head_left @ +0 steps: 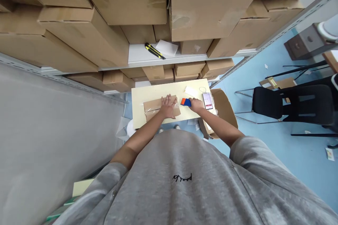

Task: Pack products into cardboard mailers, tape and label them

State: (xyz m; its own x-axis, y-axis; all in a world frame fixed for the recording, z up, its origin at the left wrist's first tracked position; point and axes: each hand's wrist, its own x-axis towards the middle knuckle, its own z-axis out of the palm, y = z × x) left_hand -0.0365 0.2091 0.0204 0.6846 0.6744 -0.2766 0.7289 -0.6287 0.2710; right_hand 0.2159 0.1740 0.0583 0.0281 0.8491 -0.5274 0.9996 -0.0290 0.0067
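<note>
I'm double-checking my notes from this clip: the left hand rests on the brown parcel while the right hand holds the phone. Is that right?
Not quite: the head view shows the right hand holding a blue-and-orange block, not the phone, which lies beyond it. The left hand does rest on the brown parcel.

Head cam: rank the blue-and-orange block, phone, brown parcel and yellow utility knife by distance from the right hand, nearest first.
1. Blue-and-orange block: touching the right hand, on its left.
2. Phone: just right of that hand, on the table.
3. Brown parcel: farther left, under the left hand.
4. Yellow-and-black utility knife: farthest, ahead on the shelf.
</note>
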